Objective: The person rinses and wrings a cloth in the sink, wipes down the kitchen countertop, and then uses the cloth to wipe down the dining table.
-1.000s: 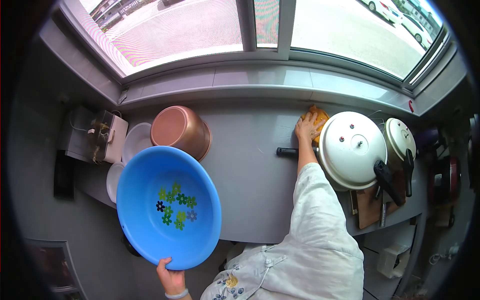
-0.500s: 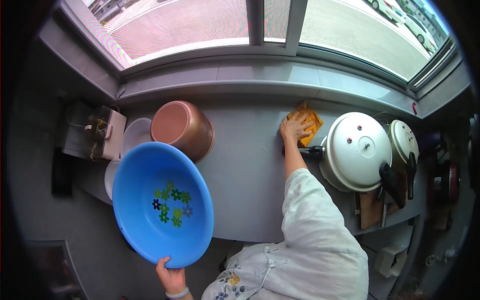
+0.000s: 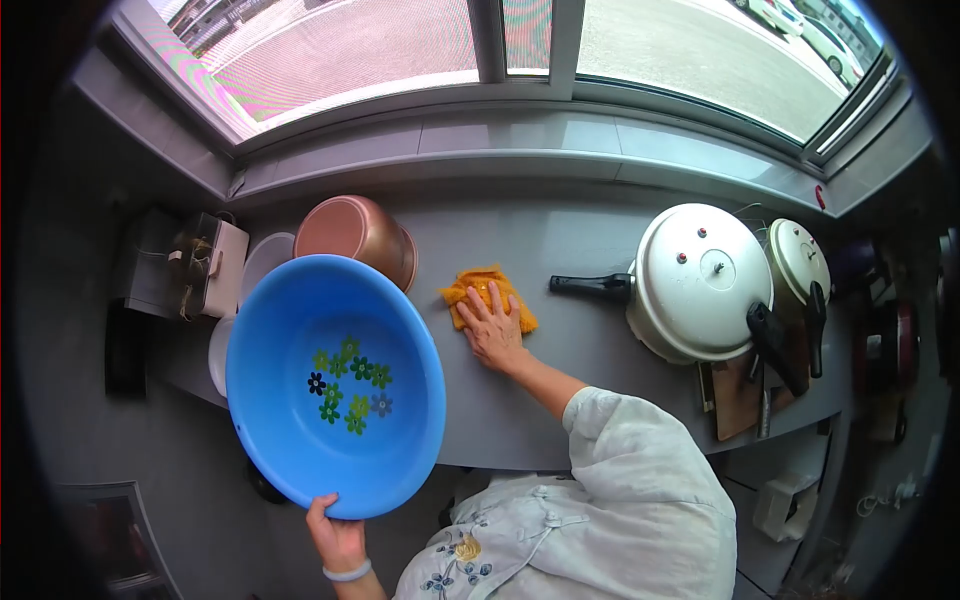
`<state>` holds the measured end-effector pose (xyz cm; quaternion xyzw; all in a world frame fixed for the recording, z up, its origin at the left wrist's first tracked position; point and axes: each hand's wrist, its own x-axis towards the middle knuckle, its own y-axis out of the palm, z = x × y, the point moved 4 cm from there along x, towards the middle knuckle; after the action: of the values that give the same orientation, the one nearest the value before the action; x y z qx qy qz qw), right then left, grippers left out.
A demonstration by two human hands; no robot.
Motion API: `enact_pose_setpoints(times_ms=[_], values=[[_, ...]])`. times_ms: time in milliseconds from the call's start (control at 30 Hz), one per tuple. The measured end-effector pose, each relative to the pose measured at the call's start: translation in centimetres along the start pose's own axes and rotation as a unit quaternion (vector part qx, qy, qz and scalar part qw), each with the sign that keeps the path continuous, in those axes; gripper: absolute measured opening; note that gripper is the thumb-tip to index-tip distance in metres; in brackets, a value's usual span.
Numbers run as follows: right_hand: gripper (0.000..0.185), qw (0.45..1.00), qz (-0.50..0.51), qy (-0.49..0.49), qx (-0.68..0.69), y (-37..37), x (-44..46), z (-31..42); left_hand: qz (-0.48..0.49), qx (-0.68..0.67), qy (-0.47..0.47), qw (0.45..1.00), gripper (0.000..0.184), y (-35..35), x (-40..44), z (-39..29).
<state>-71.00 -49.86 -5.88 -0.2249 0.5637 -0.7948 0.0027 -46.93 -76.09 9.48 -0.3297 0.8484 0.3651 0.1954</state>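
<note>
A large blue plastic basin (image 3: 300, 430) with flower prints inside is tilted toward me at the left of the counter. My left hand (image 3: 338, 538) grips its near rim, thumb on the inner side. In the middle of the grey counter lies an orange cloth (image 3: 468, 283), bunched and wrinkled. My right hand (image 3: 493, 335) presses flat on the cloth with its fingers spread. Behind the basin an upturned copper-coloured pot (image 3: 340, 235) rests on the counter, partly hidden.
To the right stands a white pressure cooker (image 3: 690, 285), its black handle (image 3: 590, 287) reaching toward the cloth. A smaller pressure cooker (image 3: 797, 250) is beyond it, with a brown board (image 3: 737, 400) in front. A window sill (image 3: 520, 135) borders the back.
My right hand has slid the orange cloth left across the counter, away from the pressure cooker's handle. The basin has tilted a little and shifted slightly up and right, still in my left hand.
</note>
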Motion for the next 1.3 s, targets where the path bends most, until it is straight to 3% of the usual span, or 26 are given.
enact_pose_setpoints(times_ms=[133,267,533,633,700,800,867,933,1067,1300], values=[[0.047,0.993,-0.013,0.11,-0.036,-1.0,2.3,-4.0,-0.003,0.008,-0.002,1.0,0.058,-0.2,-0.6,-0.3],[0.048,0.999,0.046,0.01,-0.009,-1.6,-3.0,-2.0,-0.008,0.009,0.0,1.0,0.058,-0.6,-0.9,-0.7],[0.047,0.994,0.023,0.096,-0.038,-3.5,-3.5,-6.1,-0.027,-0.007,-0.022,0.999,0.058,-2.3,-0.9,-0.3],[0.047,0.997,0.002,0.059,-0.041,-4.3,-5.5,-5.0,-0.021,-0.007,-0.018,1.0,0.058,-2.6,-1.0,-0.6],[0.047,0.998,0.062,0.011,-0.016,-5.3,-8.3,-4.5,-0.016,-0.005,-0.02,1.0,0.058,-2.3,-1.1,-1.1],[0.048,0.999,0.04,0.012,-0.021,-6.4,-11.9,-6.0,0.003,-0.011,-0.034,0.999,0.057,-3.3,-1.2,-1.3],[0.048,0.997,0.034,0.049,-0.056,-5.7,-11.4,-7.5,-0.001,-0.019,-0.029,0.999,0.056,-4.3,-1.3,-1.6],[0.049,0.971,-0.009,0.215,-0.105,-4.8,-9.7,-8.7,-0.018,-0.022,-0.02,0.999,0.055,-5.1,-2.1,-2.5],[0.051,0.973,0.024,0.2,-0.111,-2.2,-6.0,-6.0,-0.031,-0.024,0.012,0.999,0.056,-5.4,-2.6,-4.0],[0.054,0.99,0.138,-0.032,-0.009,3.4,1.0,5.1,-0.032,-0.021,0.048,0.998,0.057,-8.9,-2.6,-6.0]])
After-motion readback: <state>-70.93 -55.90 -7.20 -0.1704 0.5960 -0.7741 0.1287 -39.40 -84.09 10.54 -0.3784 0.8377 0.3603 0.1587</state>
